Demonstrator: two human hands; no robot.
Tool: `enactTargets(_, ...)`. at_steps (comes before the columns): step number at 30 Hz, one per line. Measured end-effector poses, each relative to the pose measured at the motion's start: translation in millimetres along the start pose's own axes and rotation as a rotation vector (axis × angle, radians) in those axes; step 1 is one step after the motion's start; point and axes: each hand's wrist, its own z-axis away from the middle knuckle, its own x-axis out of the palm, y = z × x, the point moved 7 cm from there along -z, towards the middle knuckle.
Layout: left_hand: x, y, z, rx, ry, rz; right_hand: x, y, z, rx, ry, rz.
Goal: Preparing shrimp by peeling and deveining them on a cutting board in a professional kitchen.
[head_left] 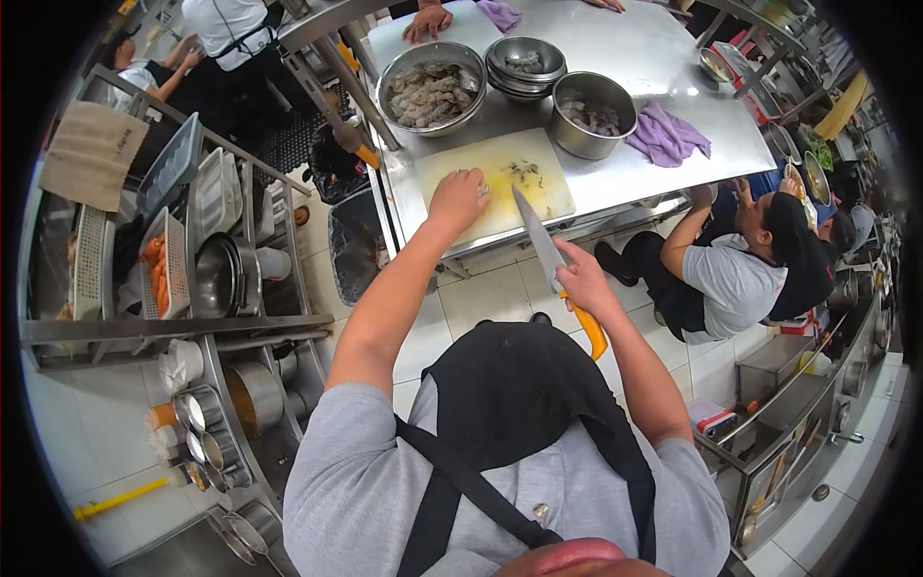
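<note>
My right hand (585,281) is closed around a kitchen knife (543,240) with an orange handle and a long pale blade. Its tip points away from me, over the near edge of a yellowish cutting board (444,165). On the board's left part, my left hand (460,197) rests with bent, closed fingers. Whatever lies under those fingers is hidden. Dark, small shrimp scraps (524,173) are scattered right of that hand. Beyond the board stands a large metal bowl (386,96) heaped with raw shrimp (433,91). A deep metal pot (594,144) at the right holds more shrimp.
Stacked metal bowls (524,67) and a purple cloth (668,137) share the steel table (711,163). Another person's hand (428,21) rests on a white board across from me. A lined bin (358,245) stands left; a crouching co-worker (735,260) is at right.
</note>
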Motion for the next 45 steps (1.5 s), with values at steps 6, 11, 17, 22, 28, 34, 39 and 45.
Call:
enactTargets(6,8.1,-0.2,6.5,0.056,-0.018,0.134,5.2,-25.8,8.2,-0.016,0.006,0.072)
enactTargets(11,12.6,-1.0,8.5,0.037,-0.034,0.13,14.3,-42.9,3.7,-0.016,-0.1,0.145)
enactTargets(17,12.0,1.4,9.5,0.04,-0.025,0.114,7.7,-50.8,7.9,-0.097,-0.046,0.256)
enactTargets(22,11.4,0.5,9.6,0.034,-0.05,0.079,0.6,-52.0,9.4,-0.049,-0.007,0.403)
enactTargets(28,7.2,2.3,8.3,-0.005,-0.103,0.03,4.0,-46.3,4.9,-0.296,0.018,0.476)
enactTargets(34,6.1,1.0,8.2,-0.057,-0.132,0.041,-11.9,-47.8,-2.2,-0.29,0.14,0.596)
enactTargets(39,10.7,5.0,0.5,-0.069,-0.317,-0.174,-8.8,-40.5,-0.7,-0.29,0.034,0.579)
enactTargets(45,-23.5,1.1,0.3,-0.029,0.049,-0.052,-51.4,-46.2,-3.5,-0.331,0.207,0.453)
